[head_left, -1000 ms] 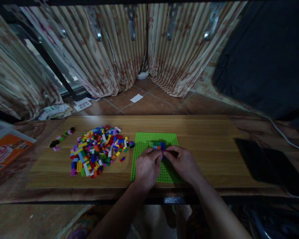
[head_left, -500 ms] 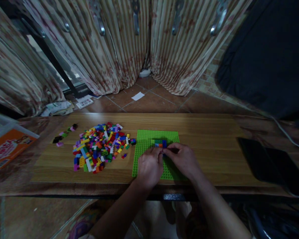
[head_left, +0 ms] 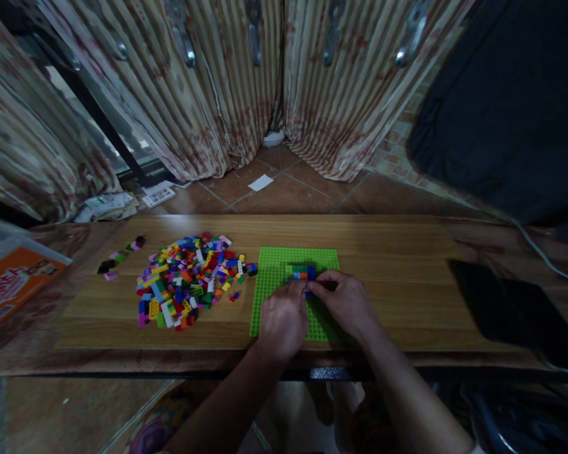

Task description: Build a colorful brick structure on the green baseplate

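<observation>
A green studded baseplate (head_left: pixel 272 268) lies on the wooden board. Near its middle stands a small cluster of toy bricks (head_left: pixel 303 271), with green, light blue, orange and dark blue parts. My left hand (head_left: pixel 284 318) is over the lower left of the plate, its fingers closed at the near side of the cluster. From the right, my right hand (head_left: pixel 345 299) meets it there, thumb and forefinger pinched together by the dark blue brick. The fingertips of both hands nearly touch and hide whatever is between them.
A heap of mixed bricks (head_left: pixel 189 277) lies left of the plate, with a short row of loose bricks (head_left: pixel 118 257) further left. An orange-labelled box (head_left: pixel 19 274) stands at the far left. Dark flat objects (head_left: pixel 486 302) lie at the board's right end.
The hands stay pressed together at the brick cluster, with hardly any movement. The whole view has shifted slightly.
</observation>
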Available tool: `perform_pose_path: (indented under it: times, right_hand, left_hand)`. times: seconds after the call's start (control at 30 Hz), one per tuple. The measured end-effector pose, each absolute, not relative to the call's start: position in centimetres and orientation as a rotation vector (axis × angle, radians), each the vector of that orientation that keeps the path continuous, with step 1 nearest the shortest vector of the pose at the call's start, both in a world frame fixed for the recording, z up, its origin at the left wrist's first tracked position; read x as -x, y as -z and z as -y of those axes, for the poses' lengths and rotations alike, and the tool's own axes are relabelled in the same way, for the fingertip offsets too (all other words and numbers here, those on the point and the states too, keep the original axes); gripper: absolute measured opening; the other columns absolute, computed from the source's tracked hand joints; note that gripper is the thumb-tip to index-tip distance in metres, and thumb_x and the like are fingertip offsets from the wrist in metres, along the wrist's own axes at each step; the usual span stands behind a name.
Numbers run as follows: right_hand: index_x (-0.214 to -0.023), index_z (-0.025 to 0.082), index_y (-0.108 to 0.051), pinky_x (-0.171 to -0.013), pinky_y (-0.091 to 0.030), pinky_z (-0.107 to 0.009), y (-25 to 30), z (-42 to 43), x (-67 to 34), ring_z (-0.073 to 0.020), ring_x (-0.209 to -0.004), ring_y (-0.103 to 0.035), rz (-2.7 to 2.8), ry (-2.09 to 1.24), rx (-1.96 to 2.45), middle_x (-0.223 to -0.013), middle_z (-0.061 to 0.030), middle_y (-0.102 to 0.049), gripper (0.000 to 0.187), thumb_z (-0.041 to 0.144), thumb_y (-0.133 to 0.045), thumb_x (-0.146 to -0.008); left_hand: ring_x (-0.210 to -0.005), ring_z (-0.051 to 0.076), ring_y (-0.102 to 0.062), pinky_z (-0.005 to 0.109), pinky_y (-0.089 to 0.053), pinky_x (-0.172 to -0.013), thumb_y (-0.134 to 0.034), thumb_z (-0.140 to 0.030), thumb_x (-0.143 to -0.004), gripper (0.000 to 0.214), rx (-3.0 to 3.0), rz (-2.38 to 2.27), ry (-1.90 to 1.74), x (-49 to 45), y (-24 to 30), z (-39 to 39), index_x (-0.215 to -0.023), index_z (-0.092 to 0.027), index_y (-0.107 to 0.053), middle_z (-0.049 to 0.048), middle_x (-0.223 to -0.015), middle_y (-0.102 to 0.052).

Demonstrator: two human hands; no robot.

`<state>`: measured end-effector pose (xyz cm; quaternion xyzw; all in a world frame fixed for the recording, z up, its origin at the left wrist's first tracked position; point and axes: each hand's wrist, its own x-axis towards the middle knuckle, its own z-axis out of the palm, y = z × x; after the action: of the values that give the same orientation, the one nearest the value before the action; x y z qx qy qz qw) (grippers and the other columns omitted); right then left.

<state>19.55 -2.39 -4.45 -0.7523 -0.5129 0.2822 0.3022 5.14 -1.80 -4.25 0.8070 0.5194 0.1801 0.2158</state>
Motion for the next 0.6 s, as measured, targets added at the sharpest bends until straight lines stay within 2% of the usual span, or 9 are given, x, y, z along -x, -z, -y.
perform_pose_path:
  times: [0.3, 0.5, 0.6]
  right_hand:
    - [-0.074, 0.022, -0.068, -0.066, -0.046, -0.031, 4.28, 2.43, -19.41, -0.0195, -0.070, -0.065, 1.373, -0.707, 2.003, -0.073, -0.0026, -0.072, 0.022, 0.044, -0.065, -0.076]
    - [-0.075, 0.022, -0.068, -0.065, -0.045, -0.031, 4.44, 2.41, -19.48, -0.0198, -0.069, -0.065, 1.359, -0.712, 2.010, -0.072, -0.0025, -0.071, 0.022, 0.044, -0.064, -0.076]
    - [-0.076, 0.022, -0.068, -0.066, -0.046, -0.032, 4.50, 2.45, -19.53, -0.0200, -0.070, -0.065, 1.363, -0.705, 2.013, -0.073, -0.0026, -0.071, 0.022, 0.044, -0.064, -0.076]
  left_hand:
    - [-0.082, 0.021, -0.067, 0.033, -0.049, -0.076, -0.047, -0.018, -0.088, 0.025, -2.071, -1.449, -0.465, -5.13, 3.42, 1.94, -0.109, -0.019, -0.061, 0.0065, -0.094, -0.071]
    - [-0.095, 0.021, -0.065, 0.034, -0.049, -0.086, -0.046, -0.010, -0.086, 0.031, -2.027, -1.379, -0.560, -5.34, 3.30, 2.14, -0.108, -0.019, -0.065, 0.0067, -0.105, -0.069]
    - [-0.095, 0.021, -0.064, 0.034, -0.049, -0.088, -0.044, -0.010, -0.086, 0.034, -2.024, -1.375, -0.567, -5.28, 3.25, 2.18, -0.110, -0.020, -0.066, 0.0064, -0.105, -0.069]
